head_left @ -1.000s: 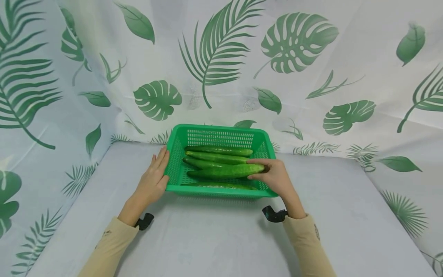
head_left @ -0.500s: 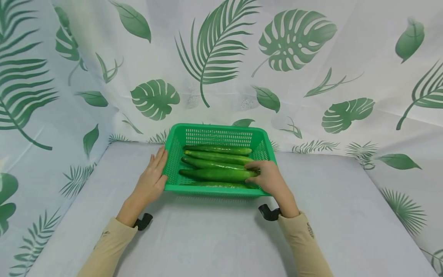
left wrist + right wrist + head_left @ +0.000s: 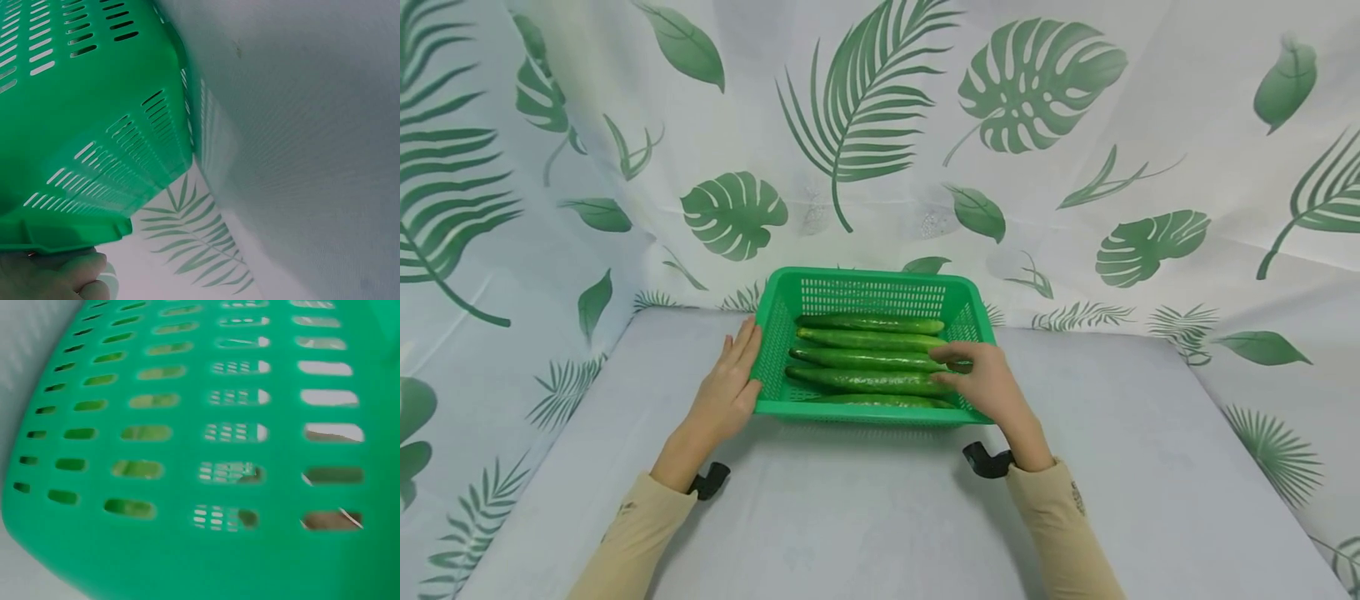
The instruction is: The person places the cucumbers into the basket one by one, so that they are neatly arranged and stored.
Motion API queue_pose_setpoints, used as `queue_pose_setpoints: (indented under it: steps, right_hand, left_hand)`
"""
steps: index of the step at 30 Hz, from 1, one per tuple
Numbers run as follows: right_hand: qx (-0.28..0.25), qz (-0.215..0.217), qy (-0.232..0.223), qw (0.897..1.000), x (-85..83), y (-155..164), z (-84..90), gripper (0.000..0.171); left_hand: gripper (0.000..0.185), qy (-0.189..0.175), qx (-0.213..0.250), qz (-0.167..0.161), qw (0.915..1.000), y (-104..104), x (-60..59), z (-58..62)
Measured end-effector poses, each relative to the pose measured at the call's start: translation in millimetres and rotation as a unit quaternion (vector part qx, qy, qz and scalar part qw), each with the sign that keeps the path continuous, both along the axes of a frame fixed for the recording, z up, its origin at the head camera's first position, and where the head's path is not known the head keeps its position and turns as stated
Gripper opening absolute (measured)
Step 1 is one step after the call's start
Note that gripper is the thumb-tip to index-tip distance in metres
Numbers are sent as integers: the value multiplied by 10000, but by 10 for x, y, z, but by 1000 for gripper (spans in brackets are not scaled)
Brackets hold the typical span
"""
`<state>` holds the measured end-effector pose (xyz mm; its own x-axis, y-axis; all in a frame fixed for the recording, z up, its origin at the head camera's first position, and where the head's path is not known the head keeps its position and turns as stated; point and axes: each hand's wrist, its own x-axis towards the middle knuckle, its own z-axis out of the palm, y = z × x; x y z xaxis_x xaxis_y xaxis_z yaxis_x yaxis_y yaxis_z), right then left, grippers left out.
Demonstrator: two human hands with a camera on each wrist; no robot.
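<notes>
Several long green cucumbers lie side by side, lengthwise, in a green plastic basket with slotted walls. My left hand rests against the basket's left side, its fingers extended along the rim; in the left wrist view its fingertips show at the rim. Over the right ends of the front cucumbers is my right hand, thumb and forefinger apart with a gap between them and no cucumber held. It hides those ends. The right wrist view is filled by the slotted basket wall, with green showing through the slots.
The basket stands on a pale cloth-covered table, close to a white curtain printed with green leaves at the back. A black wrist-worn device sticks out inward from my right wrist, and a similar device from my left.
My right hand has lowered the cucumber it held into the basket, shifting it left, and let go of it. The cucumbers now lie more evenly in line. The left hand stays at the rim.
</notes>
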<state>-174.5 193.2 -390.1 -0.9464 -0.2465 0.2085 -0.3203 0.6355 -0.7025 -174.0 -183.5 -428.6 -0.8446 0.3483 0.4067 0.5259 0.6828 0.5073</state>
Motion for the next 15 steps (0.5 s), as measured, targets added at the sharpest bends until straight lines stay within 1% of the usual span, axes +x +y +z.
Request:
queue_pose_setpoints:
  steps: [4, 8, 11, 15]
  right_hand:
    - [-265, -129, 295, 9991, 17, 43, 54, 24]
    - [-405, -167, 829, 9956, 46, 98, 153, 20]
    - [-432, -194, 1319, 9901, 77, 162, 230, 21]
    - [-296, -448, 2024, 9778, 133, 275, 341, 24]
  left_hand:
    - [69, 12, 6, -10, 10000, 0, 3, 0]
    - [69, 32, 9, -19, 10000, -1, 6, 8]
    - [69, 34, 13, -20, 10000, -2, 7, 15]
    - [69, -18, -1, -9, 10000, -2, 13, 18]
